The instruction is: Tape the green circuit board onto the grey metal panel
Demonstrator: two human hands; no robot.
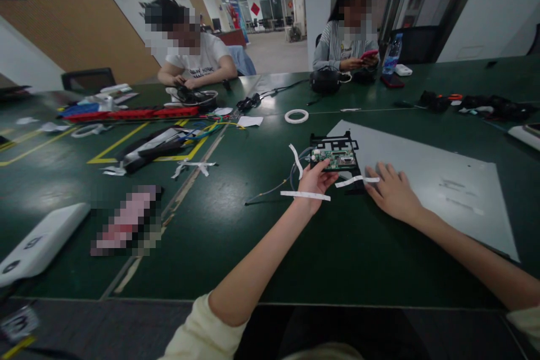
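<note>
Left hand (314, 181) pinches the near-left corner of the green circuit board (336, 158), seated in a black frame (333, 140) at its one o'clock. Right hand (391, 192), at three o'clock, lies flat and open at a grey sheet's (426, 180) edge. Farther, at eleven o'clock, a tape roll (296, 116).

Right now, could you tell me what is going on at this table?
The person's left hand grips the edge of a small green circuit board seated in a black frame. Their right hand lies flat beside it, at the corner of a grey sheet. White tape strips lie around the hands. Two other people sit across the table.
</note>
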